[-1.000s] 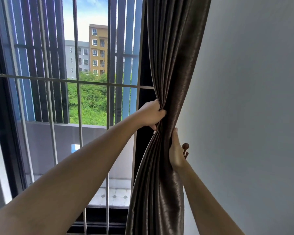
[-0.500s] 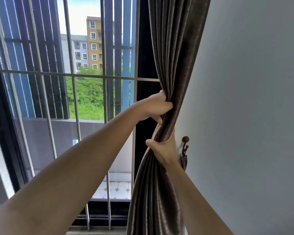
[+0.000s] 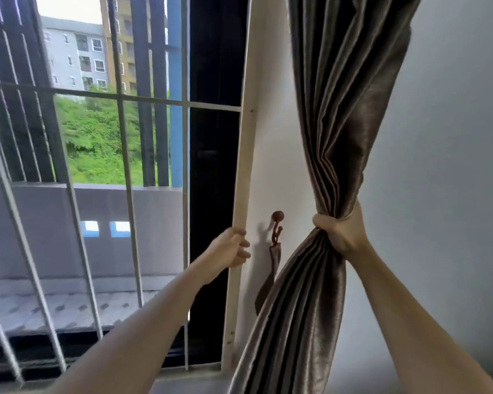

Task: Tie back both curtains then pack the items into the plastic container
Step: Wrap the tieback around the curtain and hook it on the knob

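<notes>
Brown curtain was bunched in the right hand; the left hand, half curled, touched the white frame beside a wall hook.

My right grip bunches the brown curtain beside the wall hook; my left grip rests half-curled against the white window frame.

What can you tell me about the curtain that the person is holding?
The curtain is a shiny grey-brown cloth, satin-like, hanging from above the picture in deep folds. The right hand squeezes it into a tight bunch, so it narrows there and fans out below. It hangs in front of a pale wall, right of a wall hook. No tie is around it yet.
</notes>
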`<state>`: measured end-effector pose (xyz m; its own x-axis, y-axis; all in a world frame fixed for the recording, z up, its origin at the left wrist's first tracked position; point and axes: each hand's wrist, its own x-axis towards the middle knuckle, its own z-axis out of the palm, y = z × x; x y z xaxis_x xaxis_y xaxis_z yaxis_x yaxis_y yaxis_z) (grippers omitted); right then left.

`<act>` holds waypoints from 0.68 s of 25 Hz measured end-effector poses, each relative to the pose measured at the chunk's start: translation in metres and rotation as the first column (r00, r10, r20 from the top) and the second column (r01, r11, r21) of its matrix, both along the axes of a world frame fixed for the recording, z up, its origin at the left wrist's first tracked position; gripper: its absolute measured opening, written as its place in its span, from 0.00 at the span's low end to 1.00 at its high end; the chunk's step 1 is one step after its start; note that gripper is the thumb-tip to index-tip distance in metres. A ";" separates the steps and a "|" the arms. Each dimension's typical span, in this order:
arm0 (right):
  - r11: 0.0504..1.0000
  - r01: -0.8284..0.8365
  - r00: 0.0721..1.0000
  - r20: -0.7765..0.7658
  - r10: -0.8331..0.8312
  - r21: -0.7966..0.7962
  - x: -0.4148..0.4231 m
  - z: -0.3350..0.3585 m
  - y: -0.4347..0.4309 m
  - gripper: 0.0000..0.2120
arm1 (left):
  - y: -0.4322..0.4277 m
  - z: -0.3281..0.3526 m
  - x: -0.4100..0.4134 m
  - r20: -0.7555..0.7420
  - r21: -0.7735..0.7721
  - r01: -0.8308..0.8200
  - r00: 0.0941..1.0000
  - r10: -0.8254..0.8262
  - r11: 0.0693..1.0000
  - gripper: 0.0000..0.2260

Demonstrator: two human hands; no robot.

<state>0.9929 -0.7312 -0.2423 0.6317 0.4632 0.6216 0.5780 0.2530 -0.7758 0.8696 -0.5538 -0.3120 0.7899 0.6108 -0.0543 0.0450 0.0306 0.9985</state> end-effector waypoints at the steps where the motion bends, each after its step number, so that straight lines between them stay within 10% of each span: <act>1: 1.000 0.017 1.000 0.007 -0.017 -0.012 0.008 0.000 -0.004 0.16 | -0.001 -0.015 0.010 -0.042 0.026 0.002 0.999 -0.001 1.000 0.13; 11: 0.997 0.039 0.995 0.092 -0.033 -0.067 0.045 0.011 -0.025 0.14 | -0.009 -0.081 0.107 -0.327 0.377 0.060 0.942 0.073 0.924 0.14; 17: 0.996 0.009 0.996 0.088 -0.002 -0.084 0.045 0.012 -0.016 0.13 | -0.003 -0.075 0.085 -0.333 0.258 0.210 0.935 -0.117 0.943 0.13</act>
<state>1.0376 -0.7471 -0.2307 0.5790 0.5131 0.6336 0.6460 0.1855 -0.7405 0.9544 -0.5567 -0.3865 0.8520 0.5001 -0.1549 0.3321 -0.2876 0.8983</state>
